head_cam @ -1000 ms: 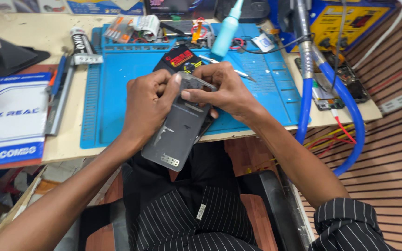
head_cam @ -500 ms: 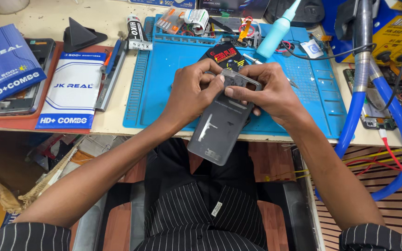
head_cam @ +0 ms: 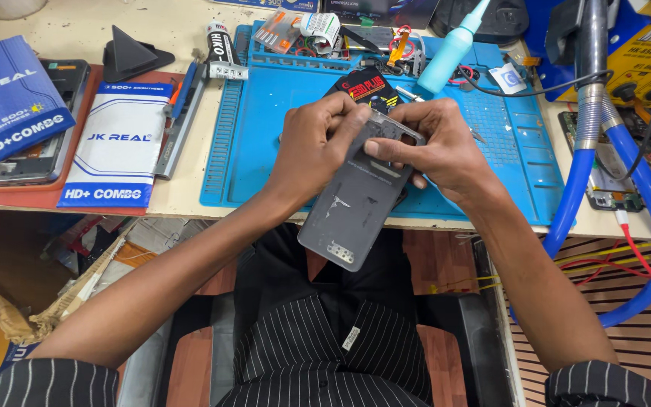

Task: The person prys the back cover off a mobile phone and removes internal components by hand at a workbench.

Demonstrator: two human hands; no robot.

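A grey phone back cover (head_cam: 356,203) is held tilted above the front edge of the blue work mat (head_cam: 265,120), its lower end hanging past the bench edge over my lap. My left hand (head_cam: 318,143) grips its upper left side, fingers curled over the top edge. My right hand (head_cam: 435,143) holds the upper right corner, with the thumb pressed on the cover's inner face. A black card with red and yellow print (head_cam: 367,89) lies on the mat just behind my hands.
A light blue squeeze bottle (head_cam: 452,49) and small tools stand at the mat's back. White and blue flat packets (head_cam: 114,143) and a black triangular stand (head_cam: 129,53) lie left. A blue hose (head_cam: 646,226) loops at the right beside a circuit board (head_cam: 612,188).
The view has shifted, so the bench sits further right and the left-side packets show more. Both hands keep the same hold on the cover.
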